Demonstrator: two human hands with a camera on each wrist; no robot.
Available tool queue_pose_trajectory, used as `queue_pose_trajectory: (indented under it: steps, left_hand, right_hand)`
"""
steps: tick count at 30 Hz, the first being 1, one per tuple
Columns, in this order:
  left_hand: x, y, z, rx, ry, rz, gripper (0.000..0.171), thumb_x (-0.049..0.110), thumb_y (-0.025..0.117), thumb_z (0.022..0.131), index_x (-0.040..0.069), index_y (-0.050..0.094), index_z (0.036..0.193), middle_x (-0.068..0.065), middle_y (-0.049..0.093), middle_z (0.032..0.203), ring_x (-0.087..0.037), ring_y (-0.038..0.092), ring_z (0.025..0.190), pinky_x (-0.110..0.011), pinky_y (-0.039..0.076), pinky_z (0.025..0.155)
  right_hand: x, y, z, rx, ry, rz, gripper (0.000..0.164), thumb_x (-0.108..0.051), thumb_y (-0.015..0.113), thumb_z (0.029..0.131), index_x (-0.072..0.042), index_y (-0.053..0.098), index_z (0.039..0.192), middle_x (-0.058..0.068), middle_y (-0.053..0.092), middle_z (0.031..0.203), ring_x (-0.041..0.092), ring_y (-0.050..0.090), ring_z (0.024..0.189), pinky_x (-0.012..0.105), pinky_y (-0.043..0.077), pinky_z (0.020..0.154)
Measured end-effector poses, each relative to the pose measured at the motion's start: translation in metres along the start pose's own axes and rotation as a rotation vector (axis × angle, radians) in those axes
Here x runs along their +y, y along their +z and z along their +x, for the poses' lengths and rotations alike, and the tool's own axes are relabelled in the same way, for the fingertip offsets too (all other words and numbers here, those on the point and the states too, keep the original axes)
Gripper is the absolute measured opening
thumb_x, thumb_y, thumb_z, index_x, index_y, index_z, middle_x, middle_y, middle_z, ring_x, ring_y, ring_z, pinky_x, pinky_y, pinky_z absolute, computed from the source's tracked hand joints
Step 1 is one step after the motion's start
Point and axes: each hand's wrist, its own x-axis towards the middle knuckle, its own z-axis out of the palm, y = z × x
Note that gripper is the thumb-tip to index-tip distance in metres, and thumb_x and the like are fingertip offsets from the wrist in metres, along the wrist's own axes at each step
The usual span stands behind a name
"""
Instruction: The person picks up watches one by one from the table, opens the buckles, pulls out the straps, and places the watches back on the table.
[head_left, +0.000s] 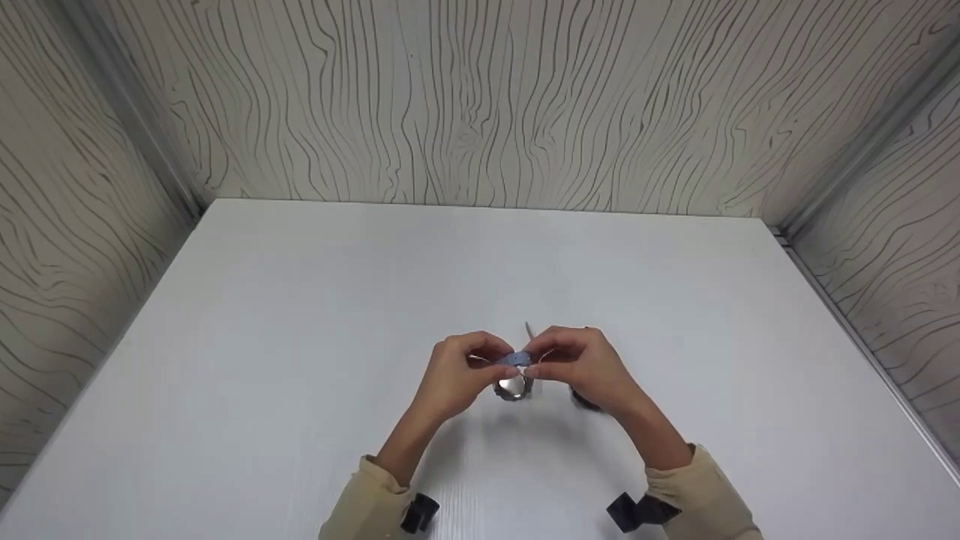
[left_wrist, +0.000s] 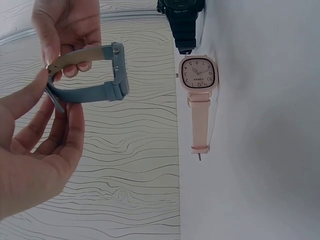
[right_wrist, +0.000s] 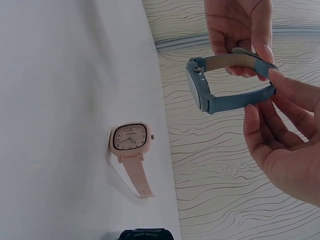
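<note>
Blue watch, one, pinched by left fingers, right fingers, one pink watch, one black watch

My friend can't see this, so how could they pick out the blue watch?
Find the white table, then the left hand and right hand above it. Pinched between them is the blue watch, its strap curved into a loop. Unlike the pink watch and black watch below, it is blue and held up.

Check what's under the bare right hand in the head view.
A dark edge of the black sports watch shows on the white tabletop beneath the right hand, which covers the rest and most of the pink rounded-square watch.
</note>
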Motion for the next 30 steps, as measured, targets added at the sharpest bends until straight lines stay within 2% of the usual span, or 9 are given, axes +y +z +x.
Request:
queue_pose_trajectory:
  steps: [8, 13, 20, 30]
  left_hand:
    - [0.0007, 0.0012, -0.0007, 0.009, 0.002, 0.031, 0.015, 0.008, 0.073, 0.076, 0.005, 0.069, 0.090, 0.000, 0.065, 0.084, -0.012, 0.060, 0.079, -0.023, 0.050, 0.074]
    - [0.0013, -0.0006, -0.0003, 0.005, 0.002, 0.041, 0.014, 0.009, 0.073, 0.077, 0.005, 0.069, 0.090, 0.000, 0.065, 0.084, -0.012, 0.060, 0.078, -0.023, 0.050, 0.073]
    - [0.0002, -0.0030, 0.0005, -0.004, 0.007, 0.031, 0.014, 0.009, 0.073, 0.077, 0.005, 0.069, 0.090, 0.000, 0.066, 0.084, -0.011, 0.060, 0.076, -0.022, 0.050, 0.071]
    - [-0.0011, -0.0026, 0.0000, -0.022, -0.001, 0.031, 0.014, 0.008, 0.072, 0.077, 0.005, 0.069, 0.091, -0.001, 0.066, 0.085, -0.012, 0.060, 0.077, -0.023, 0.051, 0.070]
  right_hand:
    - [0.0005, -0.0007, -0.0004, -0.012, 0.033, -0.011, 0.021, -0.005, 0.072, 0.077, 0.002, 0.066, 0.096, 0.014, 0.064, 0.090, 0.023, 0.062, 0.082, 0.030, 0.052, 0.073]
    - [0.0005, -0.0015, -0.0003, -0.038, 0.026, 0.008, 0.021, -0.005, 0.070, 0.078, 0.003, 0.065, 0.098, 0.015, 0.063, 0.091, 0.023, 0.062, 0.084, 0.031, 0.052, 0.075]
    - [0.0006, -0.0010, 0.0004, -0.031, 0.017, 0.010, 0.021, -0.004, 0.070, 0.078, 0.004, 0.066, 0.097, 0.015, 0.063, 0.090, 0.020, 0.061, 0.080, 0.029, 0.052, 0.072]
    - [0.0047, -0.0023, -0.0007, -0.023, 0.012, -0.038, 0.019, -0.008, 0.072, 0.078, 0.000, 0.067, 0.095, 0.009, 0.064, 0.085, 0.017, 0.059, 0.075, 0.028, 0.051, 0.067]
